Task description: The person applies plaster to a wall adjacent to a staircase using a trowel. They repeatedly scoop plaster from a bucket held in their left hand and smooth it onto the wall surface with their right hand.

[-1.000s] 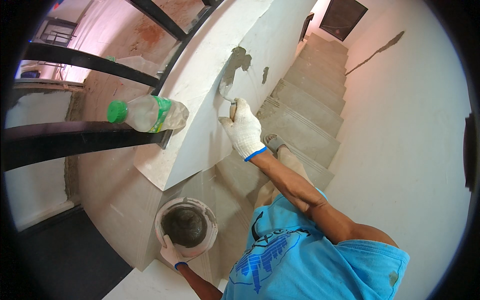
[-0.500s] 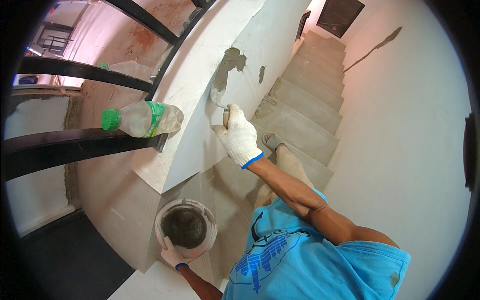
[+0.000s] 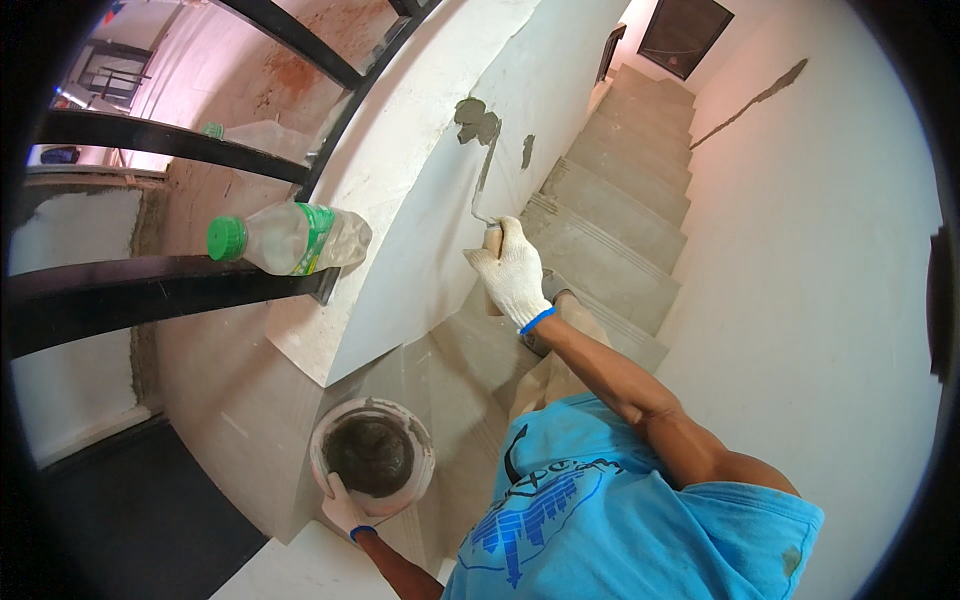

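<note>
In a white glove, my right hand (image 3: 511,265) is closed on the handle of a trowel (image 3: 482,204), its blade against the white wall (image 3: 400,255) below a grey mortar patch (image 3: 477,125). A smaller grey mark (image 3: 527,151) lies just right of that patch. My gloved left hand (image 3: 343,503) grips the rim of a round bucket (image 3: 325,435) holding dark grey wet mortar (image 3: 365,450). A plastic bottle (image 3: 285,240) with a green cap lies on its side on a black railing (image 3: 160,290) and the wall's ledge.
Grey stairs (image 3: 620,230) run upward at the right of the low wall, with my sandalled feet on the steps. The right wall (image 3: 790,280) has a long grey patched line. A dark framed panel (image 3: 682,35) hangs at the top. A dark area (image 3: 140,510) lies lower left.
My right hand and trowel have moved rightward along the wall, away from the edge. The grey patch has changed shape under the blade. My left hand stays on the bucket.
</note>
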Motion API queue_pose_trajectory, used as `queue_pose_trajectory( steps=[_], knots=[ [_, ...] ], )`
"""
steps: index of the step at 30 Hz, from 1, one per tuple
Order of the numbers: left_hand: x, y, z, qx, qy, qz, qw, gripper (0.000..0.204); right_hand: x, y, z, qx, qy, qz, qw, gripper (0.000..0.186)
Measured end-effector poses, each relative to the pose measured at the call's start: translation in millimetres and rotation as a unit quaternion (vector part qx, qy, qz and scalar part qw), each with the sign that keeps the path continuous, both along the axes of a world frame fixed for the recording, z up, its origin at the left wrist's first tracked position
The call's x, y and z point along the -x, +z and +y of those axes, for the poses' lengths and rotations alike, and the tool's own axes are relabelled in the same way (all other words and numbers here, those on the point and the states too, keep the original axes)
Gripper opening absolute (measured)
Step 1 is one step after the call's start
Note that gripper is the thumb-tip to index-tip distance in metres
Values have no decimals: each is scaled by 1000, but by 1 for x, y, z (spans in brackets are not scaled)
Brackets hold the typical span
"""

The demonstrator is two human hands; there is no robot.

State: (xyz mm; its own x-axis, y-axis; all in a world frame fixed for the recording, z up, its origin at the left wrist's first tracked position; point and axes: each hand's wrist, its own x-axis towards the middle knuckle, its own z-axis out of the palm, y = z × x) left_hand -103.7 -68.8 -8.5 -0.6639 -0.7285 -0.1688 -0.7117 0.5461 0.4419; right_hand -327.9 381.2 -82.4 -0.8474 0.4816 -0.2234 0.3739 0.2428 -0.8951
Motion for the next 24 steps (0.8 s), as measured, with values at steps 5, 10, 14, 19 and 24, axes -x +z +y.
queue_pose_trajectory(
  steps=[5, 10, 14, 19, 24],
  knots=[
    [-4, -7, -10, -20, 15, 6, 1000, 66, 15, -13, -14, 50, -41, 8, 998, 56],
    [-6, -7, -13, -8, 16, -13, 1000, 65, 20, -4, -22, 73, -36, 6, 997, 59],
    [-1, -4, -2, -14, 11, 0, 1000, 65, 23, -5, -23, 87, -41, 23, 995, 59],
    [1, 3, 0, -16, 6, -17, 1000, 65, 28, 0, -24, 137, -37, 35, 989, 58],
    [5, 7, 3, -34, 13, -29, 999, 63, 28, 13, -24, 171, -26, 50, 984, 56]
  ],
)
